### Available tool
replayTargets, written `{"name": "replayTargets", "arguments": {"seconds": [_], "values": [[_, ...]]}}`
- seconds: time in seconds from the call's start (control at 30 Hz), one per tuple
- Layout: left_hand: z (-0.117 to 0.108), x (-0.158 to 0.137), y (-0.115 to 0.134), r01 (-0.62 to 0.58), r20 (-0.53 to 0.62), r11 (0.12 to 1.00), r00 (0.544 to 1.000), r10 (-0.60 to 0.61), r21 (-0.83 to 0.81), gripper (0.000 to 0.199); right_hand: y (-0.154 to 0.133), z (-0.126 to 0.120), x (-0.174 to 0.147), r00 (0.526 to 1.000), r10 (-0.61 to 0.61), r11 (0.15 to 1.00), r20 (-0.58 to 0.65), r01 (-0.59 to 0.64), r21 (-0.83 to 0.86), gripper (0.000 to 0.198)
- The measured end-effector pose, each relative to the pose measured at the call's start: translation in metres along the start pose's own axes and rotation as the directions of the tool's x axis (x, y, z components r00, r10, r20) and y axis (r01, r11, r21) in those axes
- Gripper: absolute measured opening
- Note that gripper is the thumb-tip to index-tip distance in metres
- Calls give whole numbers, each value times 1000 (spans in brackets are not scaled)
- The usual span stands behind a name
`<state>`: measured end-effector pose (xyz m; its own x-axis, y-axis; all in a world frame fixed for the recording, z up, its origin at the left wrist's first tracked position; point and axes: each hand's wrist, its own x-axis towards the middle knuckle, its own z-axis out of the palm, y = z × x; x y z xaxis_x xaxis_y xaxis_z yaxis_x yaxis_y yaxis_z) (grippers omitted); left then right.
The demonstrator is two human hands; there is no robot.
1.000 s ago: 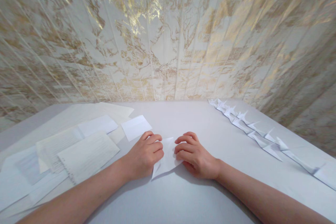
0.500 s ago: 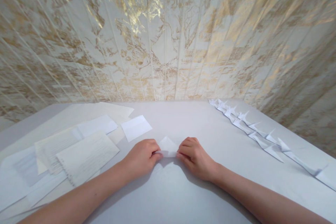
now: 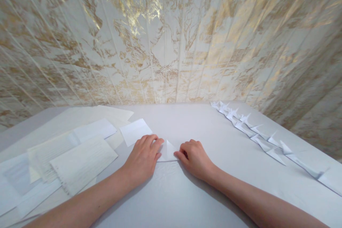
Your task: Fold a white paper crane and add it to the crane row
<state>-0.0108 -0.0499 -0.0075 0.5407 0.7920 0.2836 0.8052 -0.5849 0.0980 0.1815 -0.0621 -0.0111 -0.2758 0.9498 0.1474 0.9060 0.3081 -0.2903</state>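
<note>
A small piece of folded white paper (image 3: 169, 152) lies on the table in front of me, with a pointed top and a straight lower edge. My left hand (image 3: 144, 155) covers its left corner, fingers bent over the paper and thumb at the lower side. At the right corner, my right hand (image 3: 194, 158) is curled, thumb and forefinger closed on the paper's edge. Both corners are hidden under the fingers.
A white paper square (image 3: 135, 131) lies beyond my left hand. Overlapping printed sheets (image 3: 84, 164) spread over the table's left side. Along the right run two rows of folded paper figures (image 3: 251, 133). A gold-patterned curtain (image 3: 165, 42) hangs behind the table (image 3: 181, 121).
The paper's raised lower strip now lies flat, and a centre crease shows. My left hand has shifted from a pinch at the edge to lying over the left corner. The view has turned slightly.
</note>
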Motion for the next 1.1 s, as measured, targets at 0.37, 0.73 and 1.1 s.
{"name": "replayTargets", "arguments": {"seconds": [0.37,0.73,1.1], "values": [[-4,-9,23,-143,293,989,945,147,-35,57,3,1,1,1000,-5,1000,-4,5,0,27],[-5,-10,21,-74,347,994,933,100,-85,63,5,4,-1,998,-19,999,-58,21,42,22],[-11,-10,27,-59,388,993,917,94,-102,72,5,5,5,999,-6,999,-45,7,35,24]]}}
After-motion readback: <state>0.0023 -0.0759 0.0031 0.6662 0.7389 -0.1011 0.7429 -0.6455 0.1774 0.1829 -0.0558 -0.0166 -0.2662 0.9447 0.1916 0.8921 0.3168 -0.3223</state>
